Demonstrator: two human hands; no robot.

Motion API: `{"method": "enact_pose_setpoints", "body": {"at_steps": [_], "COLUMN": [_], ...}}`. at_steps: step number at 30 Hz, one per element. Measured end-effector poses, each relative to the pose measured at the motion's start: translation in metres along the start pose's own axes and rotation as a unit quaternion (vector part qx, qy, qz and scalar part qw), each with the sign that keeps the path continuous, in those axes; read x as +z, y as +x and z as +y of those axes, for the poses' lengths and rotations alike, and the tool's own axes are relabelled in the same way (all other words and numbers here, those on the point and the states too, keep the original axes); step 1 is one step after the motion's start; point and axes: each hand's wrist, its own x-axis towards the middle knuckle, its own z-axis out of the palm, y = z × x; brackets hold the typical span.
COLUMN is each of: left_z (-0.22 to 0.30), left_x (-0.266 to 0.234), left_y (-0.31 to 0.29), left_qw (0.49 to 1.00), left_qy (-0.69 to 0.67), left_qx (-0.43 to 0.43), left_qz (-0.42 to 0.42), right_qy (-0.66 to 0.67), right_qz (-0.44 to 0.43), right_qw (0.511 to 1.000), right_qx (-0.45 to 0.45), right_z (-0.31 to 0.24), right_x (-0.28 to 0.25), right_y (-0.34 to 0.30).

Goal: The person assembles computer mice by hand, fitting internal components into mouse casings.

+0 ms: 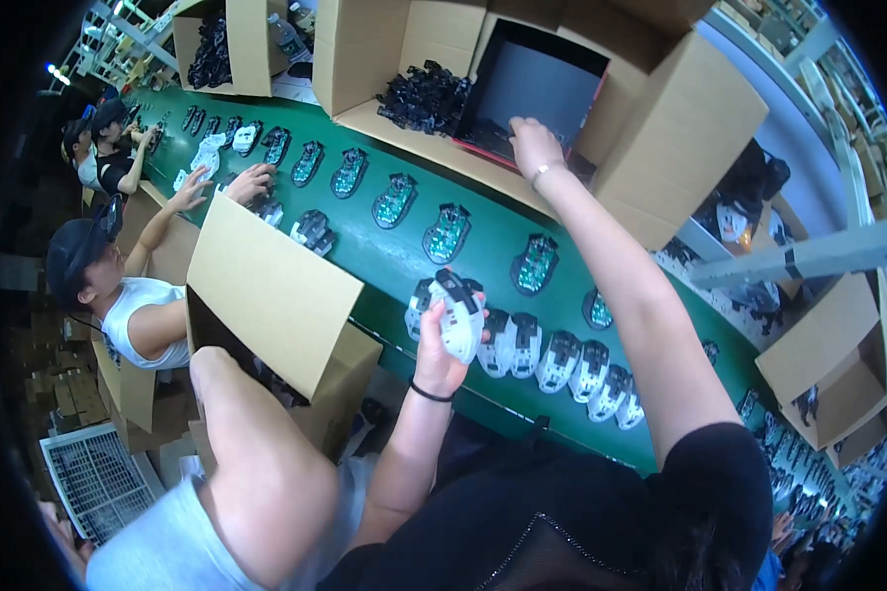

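Note:
My left hand (436, 362) is closed around a white and black computer mouse shell (460, 317), raised above the near edge of the green bench. At the far side, my right hand (537, 148) reaches over a black box (534, 84) set inside a large cardboard box. Its fingers are curled together, and whatever they may hold is hidden. A heap of small black parts (422, 97) lies beside the black box. Below my right forearm, mouse bases with green circuit boards (535, 264) lie spaced along the bench.
White and black mouse shells (559, 361) stand in a row along the near edge. An open cardboard carton (271, 286) rises at my left, beside a co-worker (146, 315) reaching over the bench (365, 258). A metal beam (808, 251) crosses at the right.

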Motion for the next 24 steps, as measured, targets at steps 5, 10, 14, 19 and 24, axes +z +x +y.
{"method": "enact_pose_setpoints", "body": {"at_steps": [5,10,14,19,24], "left_z": [0.018,0.016,0.018,0.012,0.014], "left_x": [-0.019,-0.025,-0.008,-0.006,0.012], "left_y": [0.0,0.012,0.009,-0.006,-0.023], "left_qw": [0.998,0.998,0.998,0.997,0.985], "left_qy": [-0.015,0.009,0.033,0.015,0.095], "left_qx": [0.016,-0.005,-0.006,0.059,0.142], "left_qz": [0.055,0.058,0.05,-0.039,-0.001], "right_qy": [0.143,0.527,0.659,0.52,0.422], "right_qz": [-0.057,-0.15,-0.18,-0.2,-0.248], "right_qw": [0.985,0.804,0.704,0.829,0.871], "right_qx": [0.081,0.232,0.194,0.053,-0.044], "right_z": [0.009,0.017,-0.006,-0.06,-0.106], "right_x": [0.018,-0.032,-0.068,-0.133,-0.149], "right_y": [0.048,0.031,-0.02,-0.11,-0.158]}}
